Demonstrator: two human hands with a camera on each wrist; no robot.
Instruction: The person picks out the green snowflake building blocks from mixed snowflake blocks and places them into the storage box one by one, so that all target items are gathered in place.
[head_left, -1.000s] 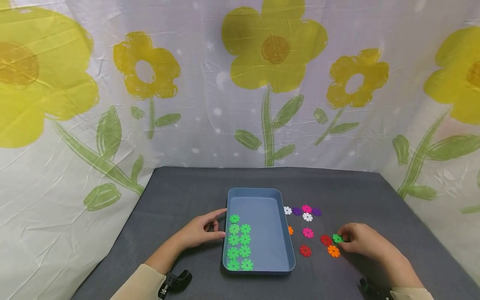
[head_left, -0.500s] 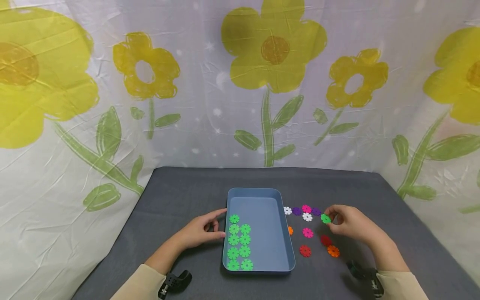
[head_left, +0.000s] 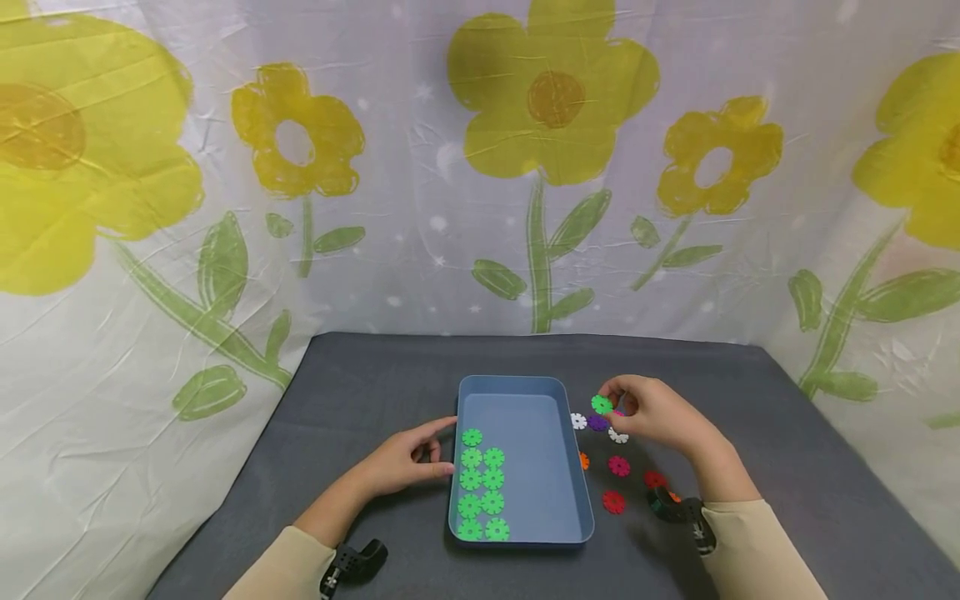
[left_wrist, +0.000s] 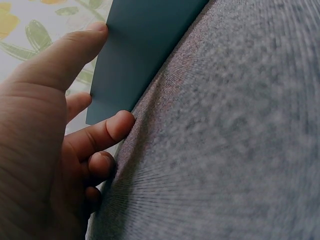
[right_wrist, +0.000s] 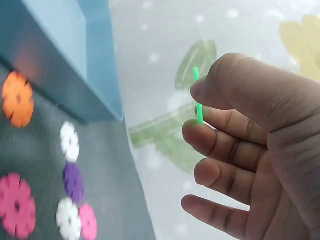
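My right hand pinches a green notched flower disc between thumb and fingers, lifted over the loose discs right of the tray. The right wrist view shows this disc edge-on, a thin green strip. My left hand stays at the left side of a blue-grey tray, thumb and forefinger extended to its wall, other fingers bent. Inside the tray, several green discs lie flat in two columns along the left side.
Loose discs lie right of the tray: white, purple, pink, red and orange, the orange one close by the tray's wall. A dark grey cloth covers the table. Behind hangs a flower-print curtain.
My right hand has picked the green disc up from beside the red and orange ones and carried it up and leftward toward the tray. The left hand and tray stay put.
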